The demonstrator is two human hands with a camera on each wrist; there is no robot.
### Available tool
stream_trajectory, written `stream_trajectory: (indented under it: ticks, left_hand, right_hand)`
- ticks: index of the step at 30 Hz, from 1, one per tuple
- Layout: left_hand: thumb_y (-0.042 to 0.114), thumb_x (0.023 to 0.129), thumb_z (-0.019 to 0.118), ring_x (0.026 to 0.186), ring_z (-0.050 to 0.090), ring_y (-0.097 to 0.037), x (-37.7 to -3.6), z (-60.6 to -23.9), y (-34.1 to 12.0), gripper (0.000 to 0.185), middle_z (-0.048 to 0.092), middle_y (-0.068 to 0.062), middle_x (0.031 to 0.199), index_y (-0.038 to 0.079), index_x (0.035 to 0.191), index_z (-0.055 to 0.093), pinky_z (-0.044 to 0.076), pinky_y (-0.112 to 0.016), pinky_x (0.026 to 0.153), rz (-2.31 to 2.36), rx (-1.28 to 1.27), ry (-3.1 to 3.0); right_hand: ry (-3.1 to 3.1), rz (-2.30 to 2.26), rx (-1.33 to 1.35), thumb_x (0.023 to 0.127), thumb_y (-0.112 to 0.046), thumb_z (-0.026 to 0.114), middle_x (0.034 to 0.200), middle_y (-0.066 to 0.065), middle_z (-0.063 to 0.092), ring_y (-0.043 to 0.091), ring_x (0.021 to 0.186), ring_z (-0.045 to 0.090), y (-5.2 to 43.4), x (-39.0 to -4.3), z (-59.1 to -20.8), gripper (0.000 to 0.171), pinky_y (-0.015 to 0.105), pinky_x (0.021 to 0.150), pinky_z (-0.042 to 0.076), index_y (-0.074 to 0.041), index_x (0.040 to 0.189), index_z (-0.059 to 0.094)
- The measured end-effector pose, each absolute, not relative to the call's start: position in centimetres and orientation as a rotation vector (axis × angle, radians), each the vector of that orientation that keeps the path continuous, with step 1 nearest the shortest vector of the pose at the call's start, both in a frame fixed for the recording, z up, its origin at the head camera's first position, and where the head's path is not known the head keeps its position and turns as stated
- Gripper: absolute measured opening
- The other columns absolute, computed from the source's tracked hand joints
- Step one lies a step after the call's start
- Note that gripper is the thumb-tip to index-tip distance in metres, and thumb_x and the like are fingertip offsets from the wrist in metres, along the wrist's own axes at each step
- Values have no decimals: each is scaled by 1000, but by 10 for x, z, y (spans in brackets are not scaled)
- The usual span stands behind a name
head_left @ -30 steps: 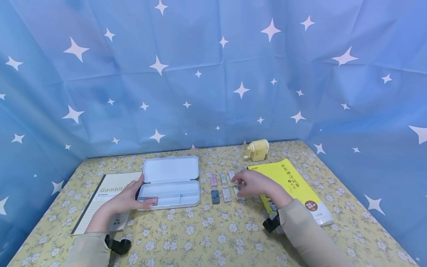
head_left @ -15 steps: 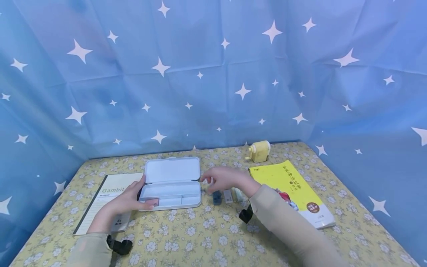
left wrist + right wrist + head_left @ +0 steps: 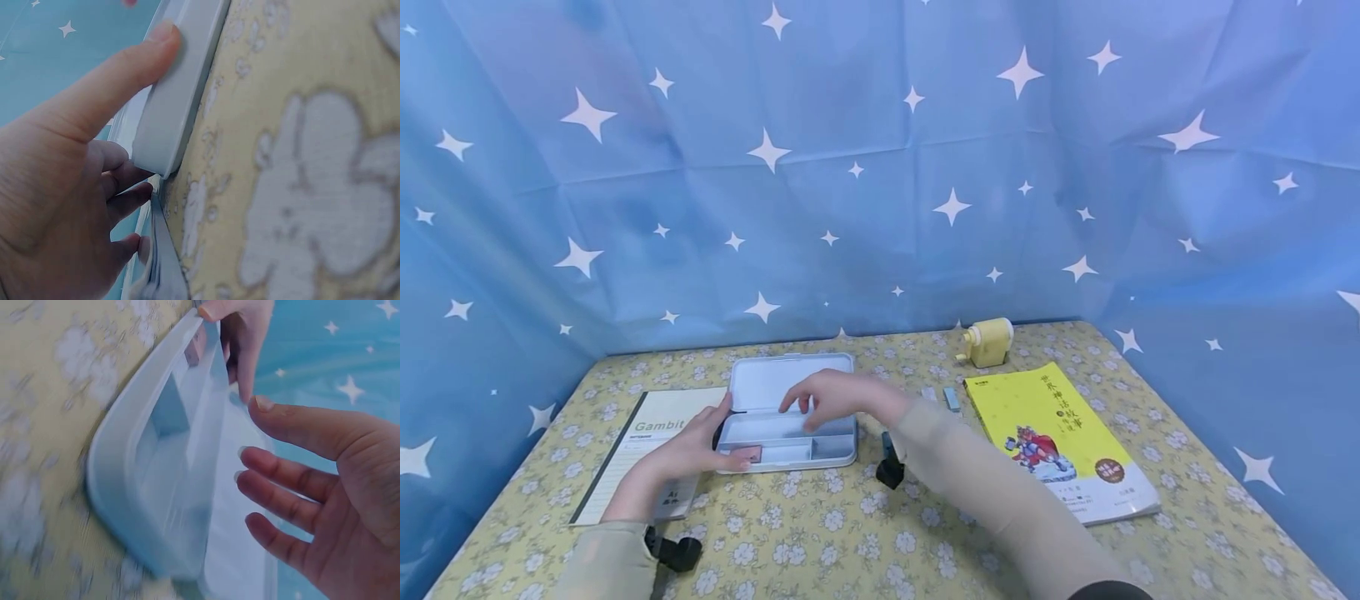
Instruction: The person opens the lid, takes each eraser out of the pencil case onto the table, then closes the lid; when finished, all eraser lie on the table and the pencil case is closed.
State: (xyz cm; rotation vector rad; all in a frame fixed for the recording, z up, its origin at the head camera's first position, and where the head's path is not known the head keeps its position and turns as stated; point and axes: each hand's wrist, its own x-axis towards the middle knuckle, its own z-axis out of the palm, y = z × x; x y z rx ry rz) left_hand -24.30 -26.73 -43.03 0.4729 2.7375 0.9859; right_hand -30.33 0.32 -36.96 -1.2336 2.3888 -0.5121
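A white pencil case lies with its lid raised on the table, and a pink eraser sits in its front left compartment. My left hand grips the case's left end, thumb over the front wall and fingers at the back. In the left wrist view, the thumb lies along that wall. Over the case's long rear compartment hovers my right hand. Its fingers are loosely bent and spread in the right wrist view, with nothing visible between them.
Right of the case, a blue eraser and a pale eraser show past the right sleeve, which covers others. A yellow book lies further right, with a yellow pencil sharpener behind it. A notebook lies at left.
My right hand has travelled left from the rows of erasers to above the pencil case, its arm now crossing over them. The left hand stays on the case.
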Motion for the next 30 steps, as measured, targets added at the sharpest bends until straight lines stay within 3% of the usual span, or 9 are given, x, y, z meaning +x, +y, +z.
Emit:
stream_trajectory:
  ticks: [13, 22, 30]
  left_hand:
    - [41, 76, 82, 134, 22, -52, -241, -430, -269, 121, 22, -34, 147, -4, 153, 0, 29, -65, 99, 998, 532, 2724]
    - [40, 76, 82, 133, 25, -50, -242, -432, -269, 121, 26, -33, 144, -6, 152, 1, 29, -64, 99, 1011, 550, 2723]
    - [41, 75, 82, 131, 28, -48, -242, -432, -269, 121, 30, -31, 142, -6, 152, 2, 30, -63, 99, 1001, 544, 2734]
  right_hand:
    - [2333, -449, -1234, 87, -9, 73, 99, -4, 61, 9, 73, 49, -55, -301, -384, 48, 21, 62, 41, -25, 131, 62]
    - [2302, -412, -1247, 87, -2, 70, 79, -3, 59, 8, 62, 45, -68, -299, -393, 50, 20, 57, 38, -23, 132, 63]
    - [2298, -376, -1250, 88, -2, 69, 73, -3, 56, 8, 57, 41, -72, -300, -393, 52, 20, 54, 35, -26, 133, 61]
